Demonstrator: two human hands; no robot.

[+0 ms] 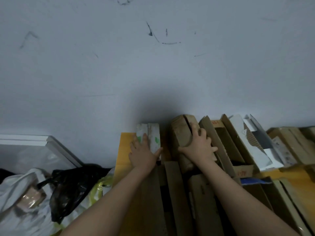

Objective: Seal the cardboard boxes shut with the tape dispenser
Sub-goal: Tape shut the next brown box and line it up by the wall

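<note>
Atop boxes [180,133], left hand [143,155] flat, right hand [199,147] gripping

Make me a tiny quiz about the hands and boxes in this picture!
1. True or false: the left hand lies flat on the white box with green marks.
2. What does the right hand grip? A) a cup B) the brown box C) a book
3. Fill the gap: the box with red writing, to the right of the brown box, has its top ____.

Key: 1 true; 2 B; 3 open.
</note>
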